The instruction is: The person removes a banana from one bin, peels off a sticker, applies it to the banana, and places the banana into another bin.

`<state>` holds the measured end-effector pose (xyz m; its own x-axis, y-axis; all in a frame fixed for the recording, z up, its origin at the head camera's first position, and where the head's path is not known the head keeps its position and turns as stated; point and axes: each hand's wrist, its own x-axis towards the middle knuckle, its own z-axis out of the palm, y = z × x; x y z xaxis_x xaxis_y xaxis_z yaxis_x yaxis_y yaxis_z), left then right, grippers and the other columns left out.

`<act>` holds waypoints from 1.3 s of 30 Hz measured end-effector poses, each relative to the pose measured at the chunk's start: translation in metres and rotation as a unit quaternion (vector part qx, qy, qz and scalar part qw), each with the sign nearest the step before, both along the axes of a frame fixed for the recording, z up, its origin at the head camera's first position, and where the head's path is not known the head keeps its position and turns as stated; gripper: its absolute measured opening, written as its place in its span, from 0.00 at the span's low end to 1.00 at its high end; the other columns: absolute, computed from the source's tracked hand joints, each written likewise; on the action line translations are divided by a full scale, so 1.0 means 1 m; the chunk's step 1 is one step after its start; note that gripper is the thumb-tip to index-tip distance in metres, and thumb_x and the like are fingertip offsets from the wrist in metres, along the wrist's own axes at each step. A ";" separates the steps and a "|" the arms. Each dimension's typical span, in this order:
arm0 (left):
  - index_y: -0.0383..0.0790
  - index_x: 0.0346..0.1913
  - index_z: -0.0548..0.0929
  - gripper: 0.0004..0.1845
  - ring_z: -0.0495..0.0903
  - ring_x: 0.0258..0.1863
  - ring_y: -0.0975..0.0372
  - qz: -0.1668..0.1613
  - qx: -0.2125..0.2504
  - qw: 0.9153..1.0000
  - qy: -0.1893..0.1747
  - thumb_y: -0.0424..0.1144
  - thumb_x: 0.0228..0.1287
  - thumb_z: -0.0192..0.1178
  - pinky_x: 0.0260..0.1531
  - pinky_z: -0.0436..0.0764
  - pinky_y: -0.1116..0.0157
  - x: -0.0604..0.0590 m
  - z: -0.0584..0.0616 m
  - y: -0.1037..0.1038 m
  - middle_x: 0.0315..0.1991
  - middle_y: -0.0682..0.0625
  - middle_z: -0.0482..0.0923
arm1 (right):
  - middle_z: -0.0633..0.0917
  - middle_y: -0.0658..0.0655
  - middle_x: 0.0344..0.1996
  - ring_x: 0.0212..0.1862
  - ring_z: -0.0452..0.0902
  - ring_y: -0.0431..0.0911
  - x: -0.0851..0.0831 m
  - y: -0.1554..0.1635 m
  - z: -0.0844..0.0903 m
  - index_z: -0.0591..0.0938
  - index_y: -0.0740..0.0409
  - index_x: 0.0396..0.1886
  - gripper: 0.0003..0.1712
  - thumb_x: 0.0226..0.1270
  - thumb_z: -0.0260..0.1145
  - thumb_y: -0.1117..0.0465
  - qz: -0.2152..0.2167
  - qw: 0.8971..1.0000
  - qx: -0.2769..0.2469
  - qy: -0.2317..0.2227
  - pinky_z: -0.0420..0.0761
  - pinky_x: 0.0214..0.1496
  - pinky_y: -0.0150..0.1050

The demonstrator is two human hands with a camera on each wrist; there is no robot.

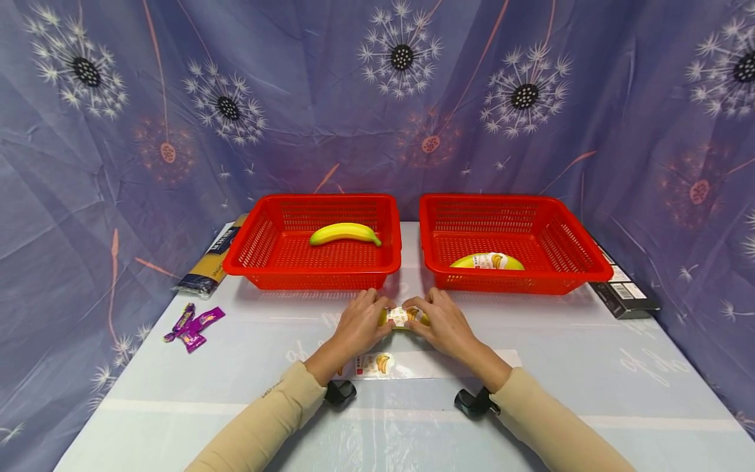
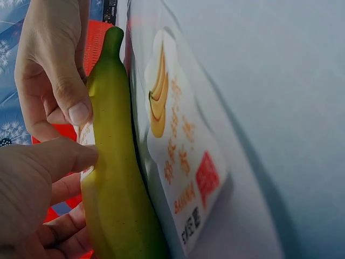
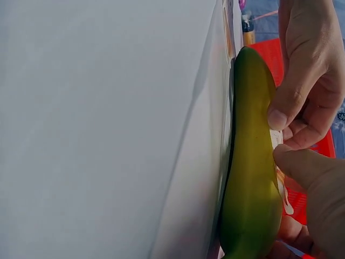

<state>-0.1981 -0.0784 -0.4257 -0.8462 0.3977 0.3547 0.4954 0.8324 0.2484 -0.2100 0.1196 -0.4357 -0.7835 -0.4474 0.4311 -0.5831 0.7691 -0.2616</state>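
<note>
Patterned curtain (image 1: 318, 98) backs a table (image 1: 590, 360) where, just below frame centre, left hand (image 1: 361, 320) and right hand (image 1: 446, 322) grip 1 banana (image 2: 116, 162), its sticker (image 1: 398, 317) probably best smoothed from middle outward.

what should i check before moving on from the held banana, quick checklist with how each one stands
1. Left grip and right grip both on the held banana: ok.
2. Label in place on its upper side: ok.
3. Label edges pressed flat: not ok; one edge appears to stand off the banana in the right wrist view.
4. Spare label ready on the backing strip: ok, one in plain view.
5. Labelled banana lying inside the right basket: ok.
6. Other banana, in the left basket, labelled: cannot tell; none shows, but its underside is hidden.
</note>
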 end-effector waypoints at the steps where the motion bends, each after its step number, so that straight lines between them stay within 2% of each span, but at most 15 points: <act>1: 0.45 0.44 0.82 0.15 0.70 0.35 0.60 0.000 0.000 1.000 0.000 0.44 0.54 0.67 0.31 0.66 0.68 0.000 0.000 0.000 0.37 0.50 0.75 | 0.70 0.50 0.26 0.30 0.61 0.41 0.000 -0.001 0.000 0.83 0.42 0.41 0.15 0.52 0.73 0.51 0.000 1.000 0.004 0.004 0.60 0.30 0.31; 8: 0.45 0.43 0.81 0.15 0.70 0.36 0.60 0.002 0.002 1.000 0.002 0.45 0.54 0.67 0.31 0.67 0.68 0.001 0.001 0.000 0.37 0.50 0.74 | 0.70 0.49 0.26 0.30 0.62 0.41 -0.001 -0.002 0.002 0.83 0.42 0.39 0.15 0.50 0.74 0.50 -0.012 1.000 0.022 0.006 0.59 0.26 0.30; 15: 0.45 0.44 0.81 0.15 0.69 0.36 0.60 0.002 0.004 1.000 -0.002 0.45 0.54 0.67 0.32 0.67 0.67 0.001 0.001 0.001 0.37 0.50 0.74 | 0.72 0.49 0.28 0.31 0.65 0.41 0.001 0.005 0.001 0.84 0.43 0.38 0.16 0.47 0.76 0.52 -0.011 1.000 0.000 0.002 0.62 0.29 0.31; 22: 0.45 0.44 0.81 0.14 0.69 0.36 0.60 0.003 0.011 1.000 -0.004 0.44 0.54 0.66 0.32 0.67 0.67 0.001 0.001 0.002 0.37 0.51 0.74 | 0.71 0.48 0.26 0.31 0.62 0.39 0.002 0.013 -0.002 0.84 0.47 0.37 0.16 0.47 0.76 0.53 -0.021 0.999 -0.026 -0.019 0.61 0.31 0.31; 26: 0.45 0.43 0.81 0.14 0.69 0.36 0.60 0.002 0.007 1.000 0.003 0.44 0.53 0.66 0.32 0.67 0.68 -0.001 0.001 0.002 0.37 0.50 0.74 | 0.71 0.48 0.25 0.31 0.61 0.39 0.001 0.014 -0.003 0.84 0.48 0.37 0.16 0.47 0.77 0.54 -0.014 0.999 -0.028 -0.015 0.60 0.31 0.31; 32: 0.48 0.43 0.83 0.18 0.68 0.33 0.61 -0.002 -0.039 0.998 0.047 0.50 0.49 0.70 0.30 0.67 0.69 -0.004 0.002 0.007 0.34 0.52 0.73 | 0.68 0.48 0.24 0.30 0.60 0.39 0.002 0.014 -0.002 0.83 0.49 0.37 0.17 0.46 0.77 0.55 -0.006 0.999 -0.032 -0.010 0.59 0.30 0.31; 35: 0.49 0.41 0.84 0.18 0.70 0.34 0.60 -0.012 -0.080 0.993 0.081 0.54 0.50 0.68 0.32 0.71 0.67 -0.006 0.001 0.011 0.34 0.52 0.74 | 0.68 0.48 0.25 0.30 0.60 0.39 0.002 0.014 -0.003 0.83 0.50 0.37 0.17 0.46 0.77 0.55 -0.004 0.999 -0.032 -0.013 0.60 0.31 0.31; 39: 0.48 0.39 0.84 0.17 0.73 0.35 0.59 -0.024 -0.114 0.986 0.121 0.54 0.52 0.67 0.35 0.74 0.65 -0.007 -0.002 0.014 0.35 0.52 0.75 | 0.68 0.48 0.25 0.31 0.61 0.40 0.003 0.013 -0.003 0.82 0.50 0.37 0.16 0.47 0.76 0.55 -0.001 0.999 -0.030 -0.018 0.60 0.32 0.32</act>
<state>-0.2048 -0.0639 -0.4279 -0.7256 0.5280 0.4413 0.5572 0.8271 -0.0735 -0.2072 0.1329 -0.4382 -0.8001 -0.4200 0.4284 -0.5708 0.7527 -0.3281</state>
